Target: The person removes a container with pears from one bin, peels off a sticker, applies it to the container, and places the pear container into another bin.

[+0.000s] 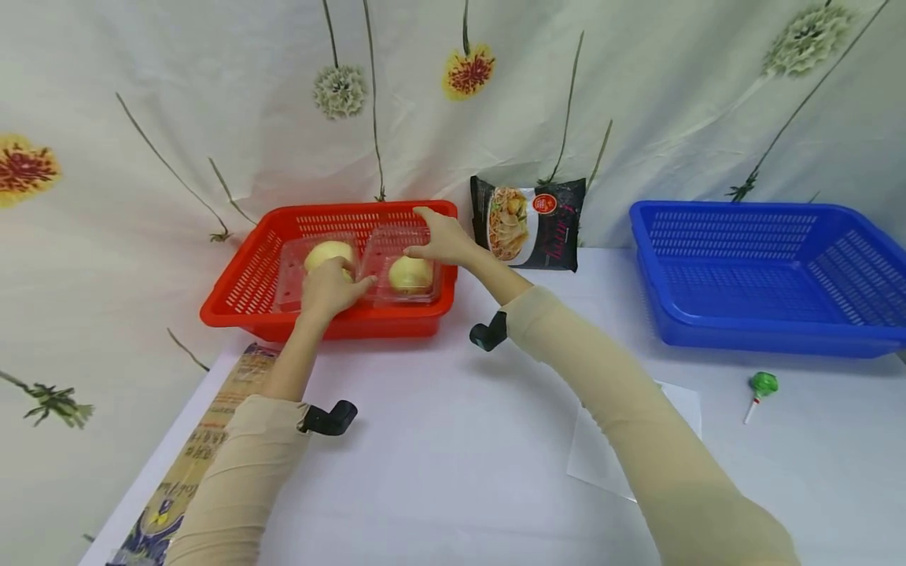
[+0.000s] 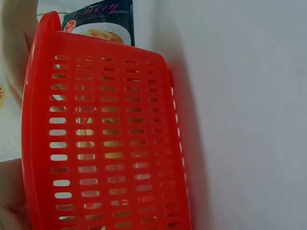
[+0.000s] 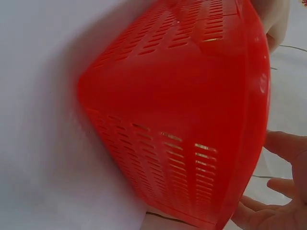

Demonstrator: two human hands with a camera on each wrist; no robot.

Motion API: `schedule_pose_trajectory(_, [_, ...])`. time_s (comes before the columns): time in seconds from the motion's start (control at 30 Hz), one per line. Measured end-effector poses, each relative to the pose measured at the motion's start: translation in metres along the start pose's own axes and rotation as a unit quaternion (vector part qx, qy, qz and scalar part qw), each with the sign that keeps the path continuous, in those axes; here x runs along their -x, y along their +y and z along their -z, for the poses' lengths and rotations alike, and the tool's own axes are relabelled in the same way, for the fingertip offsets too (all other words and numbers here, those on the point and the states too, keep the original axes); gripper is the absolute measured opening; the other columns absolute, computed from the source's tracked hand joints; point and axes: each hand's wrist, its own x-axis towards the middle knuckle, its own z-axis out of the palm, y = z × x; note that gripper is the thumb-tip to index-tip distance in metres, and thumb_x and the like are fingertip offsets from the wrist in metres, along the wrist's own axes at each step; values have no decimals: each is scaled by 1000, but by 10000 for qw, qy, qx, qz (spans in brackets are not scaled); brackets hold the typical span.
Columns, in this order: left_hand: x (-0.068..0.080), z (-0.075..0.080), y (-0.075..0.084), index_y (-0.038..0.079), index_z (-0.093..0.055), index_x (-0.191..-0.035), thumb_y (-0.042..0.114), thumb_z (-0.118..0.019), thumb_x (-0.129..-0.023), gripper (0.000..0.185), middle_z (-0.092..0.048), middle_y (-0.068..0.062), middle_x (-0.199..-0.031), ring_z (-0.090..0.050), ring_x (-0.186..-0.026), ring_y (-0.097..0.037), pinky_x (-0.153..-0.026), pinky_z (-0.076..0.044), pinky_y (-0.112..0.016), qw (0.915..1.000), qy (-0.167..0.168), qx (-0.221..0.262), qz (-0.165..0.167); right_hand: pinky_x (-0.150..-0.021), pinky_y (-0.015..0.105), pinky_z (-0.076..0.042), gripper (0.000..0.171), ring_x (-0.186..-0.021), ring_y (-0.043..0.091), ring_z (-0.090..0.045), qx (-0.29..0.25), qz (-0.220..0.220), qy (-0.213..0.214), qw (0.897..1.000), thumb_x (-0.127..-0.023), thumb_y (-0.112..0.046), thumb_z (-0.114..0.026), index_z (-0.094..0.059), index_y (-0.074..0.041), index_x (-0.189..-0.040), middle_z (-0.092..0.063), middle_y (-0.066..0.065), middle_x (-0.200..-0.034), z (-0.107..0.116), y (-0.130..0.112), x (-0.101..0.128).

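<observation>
A red slotted basket (image 1: 233, 313) stands at the back left of the white table. Inside it lies a clear plastic clamshell container (image 1: 396, 240) with two pale yellow round items, one (image 1: 327, 253) on the left and one (image 1: 410, 273) on the right. My left hand (image 1: 338, 284) curls over the container's near middle, beside the left item. Above the right compartment, my right hand (image 1: 429, 236) rests on the lid with fingers spread. The wrist views show the basket's outer wall (image 2: 110, 143) (image 3: 182, 96) close up, and the right hand's straight fingers (image 3: 280, 201) beyond its rim.
A black noodle packet (image 1: 527, 224) leans on the flowered backdrop right of the red basket. A blue basket (image 1: 764, 330) stands at the right, with a green lollipop (image 1: 762, 385) and a white sheet (image 1: 683, 409) before it. A printed packet (image 1: 205, 440) lies along the left edge.
</observation>
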Motion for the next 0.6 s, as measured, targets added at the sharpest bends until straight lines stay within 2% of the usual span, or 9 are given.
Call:
schedule_pose_trajectory(0.1, [-1,-1,3,-9,-62,-89,32,-62,-88,40,-59,-15,-69,-54,-73,-31,-76,-43,-52,9998,99,-162,61,-106,40,-36,73,-128,26,-42,6,52,-22,10000,-87,-22,-66,-28,1,-145,-40,17,-144,-4,-7,-6])
schedule_pose_trajectory(0.17, [-2,-2,7,-3,-58,-74,31,-62,-88,38,-52,-10,-61,-50,-66,-28,-69,-43,-48,9993,158,-321,126,-105,40,-37,73,-125,27,-45,8,41,-31,10000,-87,-22,-67,-28,1,-144,-43,17,-142,-8,-11,-10])
schedule_pose_trajectory(0.23, [-2,-3,10,2,-52,-65,32,-61,-89,40,-47,-8,-57,-48,-63,-27,-63,-42,-44,9981,225,-551,188,-104,40,-38,75,-124,27,-45,41,-58,-79,9999,-86,-22,-68,-27,1,-145,-43,18,-141,-10,-15,-13])
schedule_pose_trajectory(0.43, [-5,-7,14,4,-51,-65,39,-56,-91,43,-52,-13,-64,-54,-69,-32,-61,-46,-44,9934,240,-1066,344,-102,37,-41,72,-119,26,-48,29,-509,-261,9984,-86,-22,-68,-31,1,-142,-46,16,-138,-15,-22,-19])
schedule_pose_trajectory(0.6, [-9,-9,14,6,-47,-60,39,-56,-91,46,-45,-7,-58,-50,-62,-28,-57,-40,-41,9928,72,-1149,334,-90,28,-47,62,-102,22,-52,-91,-970,-430,9943,-85,-23,-69,-40,1,-134,-53,12,-124,-18,-23,-21])
